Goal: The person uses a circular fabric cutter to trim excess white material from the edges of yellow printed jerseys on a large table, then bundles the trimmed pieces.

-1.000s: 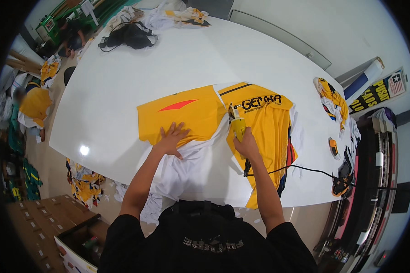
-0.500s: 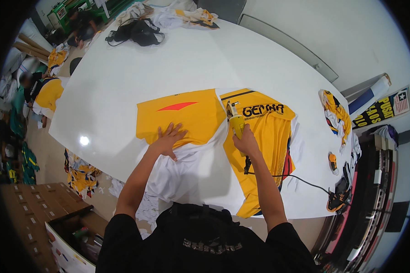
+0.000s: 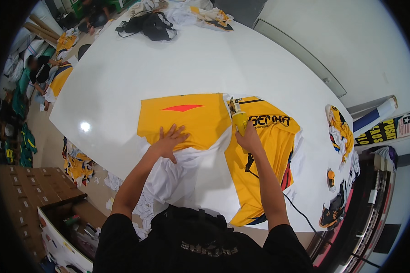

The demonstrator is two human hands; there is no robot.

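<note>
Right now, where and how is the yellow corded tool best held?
Probably around the yellow barrel, from the near right, where the right hand grips: the barrel looks long and rounded, the metal head points away from you, and the black cord trails from the near end.

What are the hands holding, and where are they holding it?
The right hand holds the yellow power tool by its body, behind the metal head. The left hand lies spread on yellow cloth, gripping nothing.
</note>
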